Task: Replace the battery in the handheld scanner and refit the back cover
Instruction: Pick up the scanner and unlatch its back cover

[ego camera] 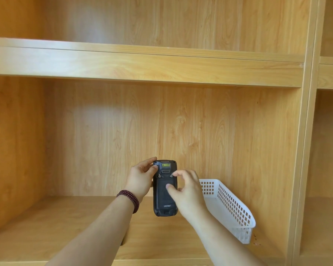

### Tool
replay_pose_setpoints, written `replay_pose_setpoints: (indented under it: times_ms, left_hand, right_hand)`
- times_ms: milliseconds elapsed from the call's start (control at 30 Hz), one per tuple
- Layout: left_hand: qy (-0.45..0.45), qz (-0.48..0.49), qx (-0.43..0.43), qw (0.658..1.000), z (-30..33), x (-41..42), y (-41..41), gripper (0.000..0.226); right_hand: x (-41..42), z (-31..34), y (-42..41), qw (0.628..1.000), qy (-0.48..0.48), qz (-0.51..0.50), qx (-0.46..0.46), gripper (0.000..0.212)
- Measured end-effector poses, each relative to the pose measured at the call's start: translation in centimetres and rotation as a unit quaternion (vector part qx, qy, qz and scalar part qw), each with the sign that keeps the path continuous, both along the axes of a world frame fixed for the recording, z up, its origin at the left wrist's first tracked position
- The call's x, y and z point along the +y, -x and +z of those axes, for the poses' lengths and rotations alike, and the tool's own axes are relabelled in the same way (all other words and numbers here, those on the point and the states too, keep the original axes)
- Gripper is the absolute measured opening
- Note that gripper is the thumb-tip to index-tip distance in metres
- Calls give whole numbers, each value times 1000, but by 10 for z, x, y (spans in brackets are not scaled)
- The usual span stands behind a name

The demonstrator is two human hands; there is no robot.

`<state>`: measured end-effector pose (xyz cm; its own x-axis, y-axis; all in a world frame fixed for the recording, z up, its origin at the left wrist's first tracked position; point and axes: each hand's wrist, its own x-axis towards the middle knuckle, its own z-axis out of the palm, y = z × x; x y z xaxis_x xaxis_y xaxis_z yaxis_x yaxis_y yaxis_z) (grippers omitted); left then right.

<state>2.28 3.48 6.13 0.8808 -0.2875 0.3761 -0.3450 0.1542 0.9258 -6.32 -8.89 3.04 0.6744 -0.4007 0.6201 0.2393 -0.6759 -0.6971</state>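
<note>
A black handheld scanner [164,198] is held upright above the lower shelf, its back facing me, with the back cover [162,194] on it and two small screws near the top. My left hand [140,179] grips the scanner's upper left edge, thumb on the top corner. My right hand [186,189] rests on the right side, thumb pressed on the cover's middle and forefinger at the right screw. No loose battery is visible.
A white perforated plastic basket [231,208] sits on the wooden shelf [65,227] just right of my hands. An upper shelf board [142,62] spans overhead, and a vertical divider [304,150] closes the right side.
</note>
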Motion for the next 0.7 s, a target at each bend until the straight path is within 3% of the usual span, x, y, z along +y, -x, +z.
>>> replay_pose_setpoints:
  times_ms: [100,167,300,433,600,700]
  left_hand:
    - [1,-1,3,1000,-1,-1,-1,28]
    - [-1,1,0,1000,-1,-3,-2,27]
    - [-11,10,-2,1000,-3,-5,-2,27]
    - [-1,15,6,1000,-1,-5,-3,28]
    - [-6,14,-6,1000,2,-5,-5,27]
    - [-2,10,0,1000,-1,-5,-4,27]
  right_hand:
    - [9,-3,1,987,152,-47,27,41]
    - [15,-5,0,978,189,-81,42,49]
    - [24,-9,-6,972,192,-120,55,57]
    - [31,-18,-7,970,190,-151,31,50]
    - [32,-19,-11,962,199,-185,3,67]
    - [32,-13,-12,955,220,-200,2,67]
